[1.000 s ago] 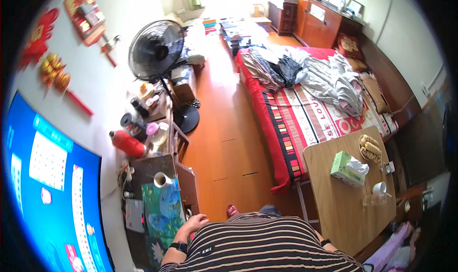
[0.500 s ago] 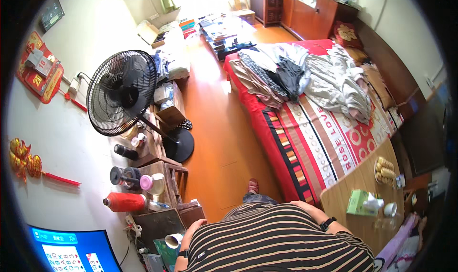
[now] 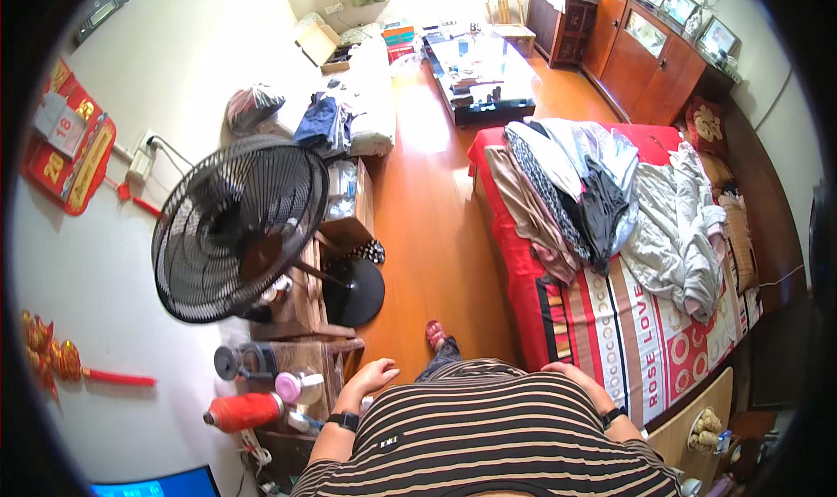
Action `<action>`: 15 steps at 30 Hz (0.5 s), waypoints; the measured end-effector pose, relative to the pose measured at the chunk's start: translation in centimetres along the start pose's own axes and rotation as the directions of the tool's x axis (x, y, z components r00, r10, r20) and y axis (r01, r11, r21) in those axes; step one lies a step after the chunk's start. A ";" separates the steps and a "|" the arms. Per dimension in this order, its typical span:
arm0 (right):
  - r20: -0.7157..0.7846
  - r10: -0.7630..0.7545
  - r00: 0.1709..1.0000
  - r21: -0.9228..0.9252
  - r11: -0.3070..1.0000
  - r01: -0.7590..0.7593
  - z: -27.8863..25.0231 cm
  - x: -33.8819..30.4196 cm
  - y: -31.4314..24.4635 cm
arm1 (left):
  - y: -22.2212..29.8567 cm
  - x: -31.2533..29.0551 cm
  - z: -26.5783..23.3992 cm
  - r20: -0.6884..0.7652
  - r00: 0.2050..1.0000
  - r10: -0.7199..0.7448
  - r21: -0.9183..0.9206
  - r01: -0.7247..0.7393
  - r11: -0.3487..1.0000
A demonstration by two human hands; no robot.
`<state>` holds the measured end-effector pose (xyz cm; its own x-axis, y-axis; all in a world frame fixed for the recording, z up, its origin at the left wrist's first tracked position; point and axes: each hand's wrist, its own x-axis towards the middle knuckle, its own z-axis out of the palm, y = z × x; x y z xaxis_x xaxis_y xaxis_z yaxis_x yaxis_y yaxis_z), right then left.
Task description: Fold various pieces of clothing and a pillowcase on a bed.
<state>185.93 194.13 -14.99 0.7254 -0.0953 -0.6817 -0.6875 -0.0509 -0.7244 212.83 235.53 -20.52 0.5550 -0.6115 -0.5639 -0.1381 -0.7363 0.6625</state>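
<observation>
My left hand hangs at my side near a wooden stool, its fingers loosely stretched and nothing in them. My right hand is beside my striped shirt, close to the bed; its fingers look loose and empty, though the shirt hides part of them. Dark bands circle both wrists. One foot in a red shoe shows on the floor ahead. On the bed, to the right, lies a heap of clothes and a crumpled pale blanket.
Along the left stand a black floor fan, a red thermos and a pink-lidded jar. An orange-brown floor runs between them and the bed to a low table. A wooden table is at the lower right.
My view has shifted forward along the floor; the fan and bed appear nearer, and the wooden table has slid toward the lower right. My left hand has swung forward, away from a mug.
</observation>
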 end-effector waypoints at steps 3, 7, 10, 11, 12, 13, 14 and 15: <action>0.064 0.046 0.997 0.354 0.933 -0.066 -0.2 2.1 -1.6 | 3.3 8.1 -5.0 0.000 0.998 0.061 0.112 -0.061 0.992; -0.004 0.126 0.992 0.328 0.937 -0.117 -1.9 4.6 -5.3 | 10.9 16.8 -11.0 0.088 0.980 0.177 0.155 -0.189 0.970; -0.031 0.161 0.986 0.333 0.932 -0.142 -3.8 7.7 -8.1 | 15.3 22.4 -13.7 0.138 0.966 0.217 0.085 -0.230 0.970; -0.031 0.165 0.986 0.333 0.932 -0.145 -4.8 9.1 -8.8 | 16.1 24.8 -14.2 0.151 0.964 0.218 0.090 -0.233 0.968; -0.028 0.167 0.985 0.332 0.931 -0.149 -5.7 10.5 -9.5 | 16.8 27.0 -14.4 0.172 0.959 0.227 0.110 -0.247 0.963; -0.022 0.166 0.986 0.326 0.933 -0.150 -6.8 12.3 -10.3 | 17.6 29.1 -14.7 0.190 0.954 0.233 0.130 -0.260 0.957; -0.018 0.168 0.986 0.325 0.933 -0.153 -7.8 13.9 -11.0 | 18.3 31.2 -14.8 0.208 0.946 0.247 0.160 -0.282 0.946; -0.009 0.165 0.986 0.313 0.937 -0.154 -9.1 15.8 -11.8 | 19.3 33.1 -15.3 0.240 0.938 0.251 0.184 -0.298 0.937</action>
<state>205.19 184.14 -16.23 0.6015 -0.1117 -0.7910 -0.7453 0.2780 -0.6060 241.11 205.51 -18.88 0.2893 -0.8278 -0.4806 -0.4460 -0.5609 0.6975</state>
